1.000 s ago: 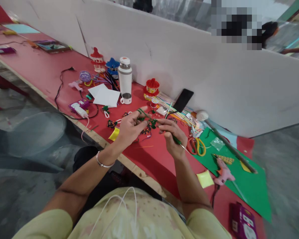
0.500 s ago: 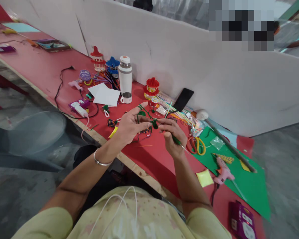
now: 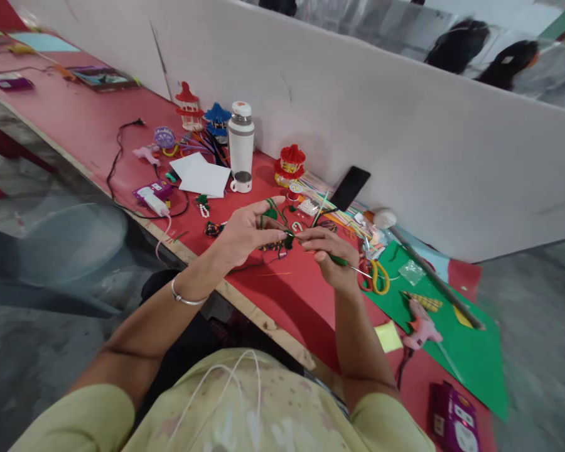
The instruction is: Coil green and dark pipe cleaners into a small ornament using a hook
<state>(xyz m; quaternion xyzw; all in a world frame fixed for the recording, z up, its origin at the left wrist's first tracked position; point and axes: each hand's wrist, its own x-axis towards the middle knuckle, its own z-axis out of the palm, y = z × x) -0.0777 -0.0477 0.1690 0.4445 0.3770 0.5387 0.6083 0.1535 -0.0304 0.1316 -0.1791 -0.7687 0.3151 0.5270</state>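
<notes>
Between thumb and fingers, my left hand (image 3: pixel 245 235) pinches a small dark green yarn piece (image 3: pixel 289 240), and green yarn (image 3: pixel 276 202) loops over its raised index finger. My right hand (image 3: pixel 330 252) is closed around a green-handled crochet hook (image 3: pixel 339 260), whose metal shaft sticks out past the palm at the lower right. The hook's other end meets the green piece at my left fingertips. Beneath the hands lie dark multicoloured beaded strands (image 3: pixel 273 246), partly hidden. A green yarn ball (image 3: pixel 270 215) shows behind my left fingers.
Beyond the hands stand a white bottle (image 3: pixel 241 141), a red-roofed ornament (image 3: pixel 290 163) and a black phone (image 3: pixel 351 188). Scissors (image 3: pixel 381 277) and a pink glue gun (image 3: pixel 422 323) lie on green sheet (image 3: pixel 480 358) at right. White papers (image 3: pixel 202 177) lie left of the bottle.
My right hand has shifted slightly right, and the hook lies flatter against the green piece. The view has tilted a little, bringing two dark-haired heads into view beyond the partition.
</notes>
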